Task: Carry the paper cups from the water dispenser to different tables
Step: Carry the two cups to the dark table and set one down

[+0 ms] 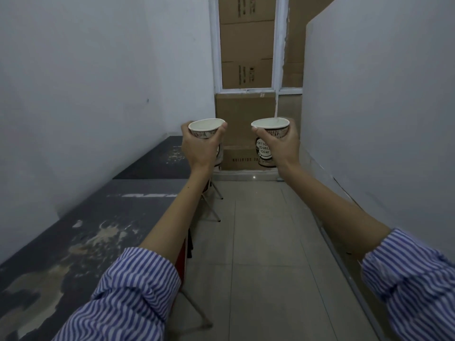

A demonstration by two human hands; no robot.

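Note:
I hold two white paper cups with black print out in front of me, both upright at chest height. My left hand (200, 146) is wrapped around the left paper cup (206, 127), covering most of its side. My right hand (282, 146) grips the right paper cup (267, 141), whose printed side faces me. The rims sit level, about a hand's width apart. What is inside the cups cannot be made out. No water dispenser is in view.
A dark, worn table (81, 232) runs along the left wall, a second dark table (157, 158) behind it. Folding legs (211, 205) stick out toward the tiled aisle (261, 242). Stacked cardboard boxes (243, 114) close the far end. A white partition (381, 119) lines the right.

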